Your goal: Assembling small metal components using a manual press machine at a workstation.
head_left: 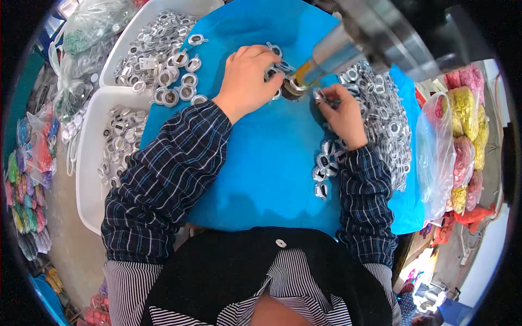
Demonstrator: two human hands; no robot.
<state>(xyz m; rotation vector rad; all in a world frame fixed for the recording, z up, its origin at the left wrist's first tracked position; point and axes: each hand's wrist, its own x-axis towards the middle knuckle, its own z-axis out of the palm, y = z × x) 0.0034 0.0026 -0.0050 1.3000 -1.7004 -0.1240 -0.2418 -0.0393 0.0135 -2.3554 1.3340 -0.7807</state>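
Blue felt-like cloth (261, 163) covers the surface, with two white trays (87, 163) of small silver rings at its left edge

Left hand (247, 81): fingers curled down over a few rings, thumb and forefinger tips pressed at a brass-coloured round part (293, 87) under the press nozzle (331, 54); what exactly the tips pinch is hidden by the knuckles

Right hand (340, 117): fingers closed on one small silver ring (319, 95), held just beside the brass part, right of it

Press nozzle: smooth grey metal cylinder, amber band near its tip, upper body blurred and cut off by the frame's top

Loose rings: shiny, round, dark centres, each with a small tab; dense heap (380, 119) right of the right hand, a short row (323, 174) touching the right sleeve's cuff

Sleeves: dark plaid weave

Clear plastic bags (462, 141) of pink and yellow pieces at far right, contents too small to make out; more bags of coloured bits at far left, bent by the lens rim
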